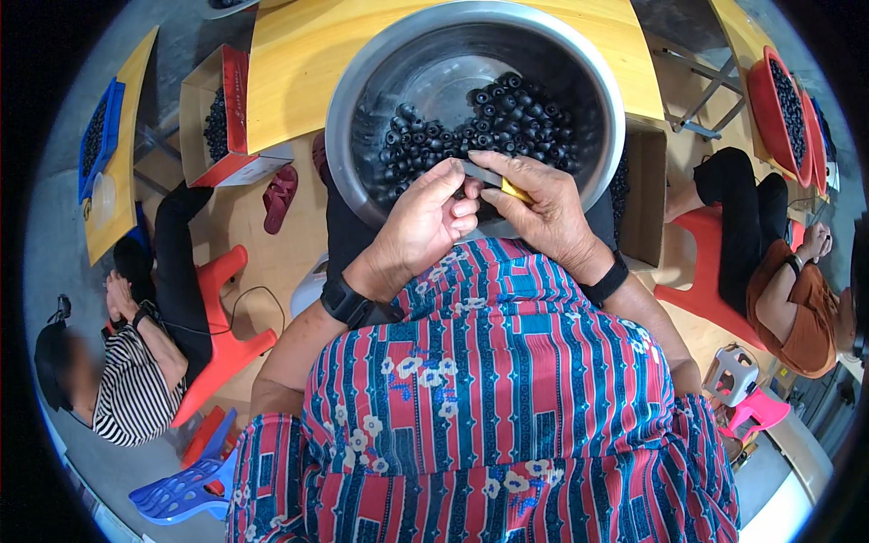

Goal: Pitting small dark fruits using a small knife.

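A large steel bowl [362,81] rests on my lap, holding several small black ring-shaped parts [507,118] heaped toward its right side. My left hand [425,222] and my right hand [539,204] meet over the bowl's near rim. The left fingers pinch a small dark part. My right hand grips a small yellow-handled tool [516,191], its thumb and forefinger reaching toward the left fingertips. Both wrists wear black bands.
A wooden table [299,63] stands beyond the bowl. An open cardboard box [213,118] of black parts is at left, another box [647,190] at right. People sit on red stools on both sides. A red tray [783,109] of parts lies far right.
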`<control>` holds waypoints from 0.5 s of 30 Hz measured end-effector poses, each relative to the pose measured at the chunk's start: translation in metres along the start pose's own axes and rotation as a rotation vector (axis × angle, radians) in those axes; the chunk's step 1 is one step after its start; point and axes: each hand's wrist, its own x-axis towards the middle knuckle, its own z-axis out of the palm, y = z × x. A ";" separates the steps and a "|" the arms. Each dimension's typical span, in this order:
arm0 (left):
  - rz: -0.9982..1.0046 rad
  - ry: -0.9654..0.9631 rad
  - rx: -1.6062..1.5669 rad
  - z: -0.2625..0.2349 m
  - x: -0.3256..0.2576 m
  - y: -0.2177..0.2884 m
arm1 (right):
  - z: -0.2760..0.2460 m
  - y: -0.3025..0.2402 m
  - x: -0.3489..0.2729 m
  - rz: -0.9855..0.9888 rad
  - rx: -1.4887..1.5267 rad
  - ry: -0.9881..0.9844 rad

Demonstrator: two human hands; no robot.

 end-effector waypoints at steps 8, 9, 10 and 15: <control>-0.039 0.033 -0.200 -0.001 0.002 0.001 | 0.001 -0.002 -0.004 -0.120 -0.286 -0.061; -0.039 0.047 -0.201 -0.001 0.001 0.002 | 0.001 -0.003 -0.004 -0.117 -0.292 -0.070; -0.039 0.061 -0.203 0.000 0.001 0.003 | 0.001 -0.003 -0.004 -0.114 -0.298 -0.079; -0.007 0.129 -0.197 -0.001 0.001 0.002 | 0.000 -0.006 -0.003 -0.166 -0.319 -0.079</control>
